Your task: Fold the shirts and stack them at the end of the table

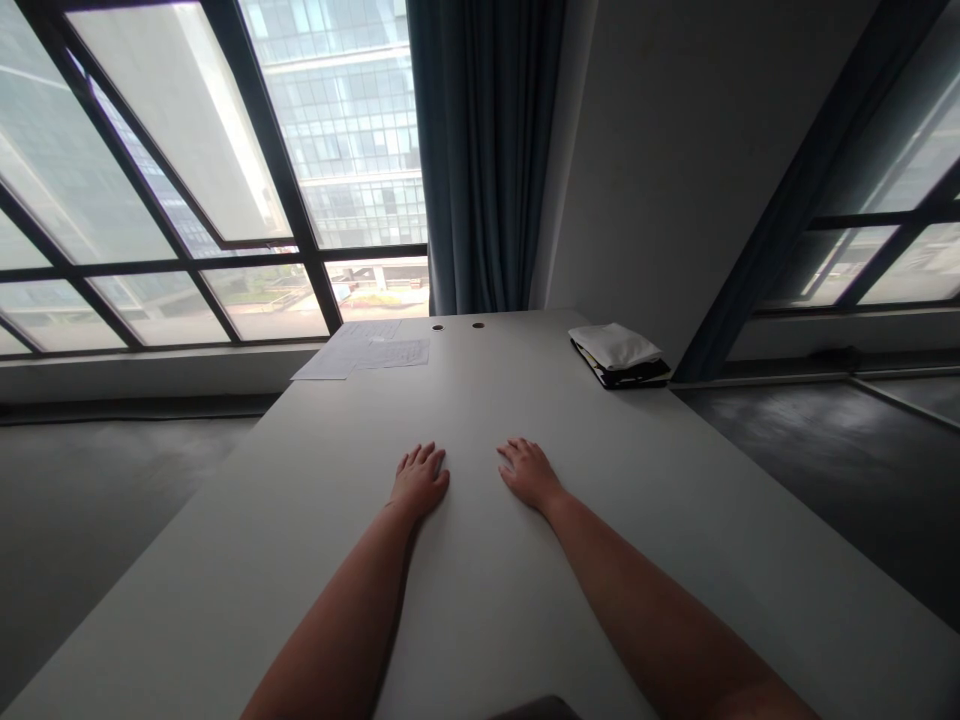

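Both of my hands rest palm down on a long white table. My left hand lies left of the middle, its fingers spread and pointing toward the far end. To the right, with a hand's width or so between them, my right hand lies with its fingers apart and turned slightly inward. Neither hand holds anything; each touches only the tabletop.
Sheets of paper lie at the table's far left. A folded stack of cloth-like items, white over black, sits at the far right edge. Two round holes are set near the far end. Beyond hang a blue curtain and windows.
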The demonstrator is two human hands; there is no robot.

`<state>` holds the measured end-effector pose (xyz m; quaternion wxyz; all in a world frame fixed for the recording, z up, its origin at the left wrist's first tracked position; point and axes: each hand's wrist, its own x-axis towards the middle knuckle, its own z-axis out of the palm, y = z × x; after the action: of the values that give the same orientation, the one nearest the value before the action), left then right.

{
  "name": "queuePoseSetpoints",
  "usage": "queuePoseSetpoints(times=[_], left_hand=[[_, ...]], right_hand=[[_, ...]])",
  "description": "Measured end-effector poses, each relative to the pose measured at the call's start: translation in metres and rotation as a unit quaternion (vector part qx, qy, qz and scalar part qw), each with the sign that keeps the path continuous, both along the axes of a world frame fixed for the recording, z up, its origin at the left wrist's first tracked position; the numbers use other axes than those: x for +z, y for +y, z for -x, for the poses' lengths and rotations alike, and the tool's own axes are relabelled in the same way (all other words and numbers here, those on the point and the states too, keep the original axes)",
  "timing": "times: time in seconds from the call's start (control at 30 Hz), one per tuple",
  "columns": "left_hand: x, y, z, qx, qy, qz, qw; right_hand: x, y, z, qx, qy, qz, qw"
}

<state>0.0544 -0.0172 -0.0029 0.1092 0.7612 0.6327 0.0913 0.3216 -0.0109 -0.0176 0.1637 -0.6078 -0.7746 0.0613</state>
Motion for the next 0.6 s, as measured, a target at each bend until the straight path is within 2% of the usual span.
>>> queuePoseSetpoints(times=[0.6], left_hand=[[0.0004, -0.0006, -0.0001, 0.0, -0.003, 0.0, 1.0]], right_hand=[[0.0028, -0.0016, 0.0013, -0.003, -0.001, 0.0, 1.0]])
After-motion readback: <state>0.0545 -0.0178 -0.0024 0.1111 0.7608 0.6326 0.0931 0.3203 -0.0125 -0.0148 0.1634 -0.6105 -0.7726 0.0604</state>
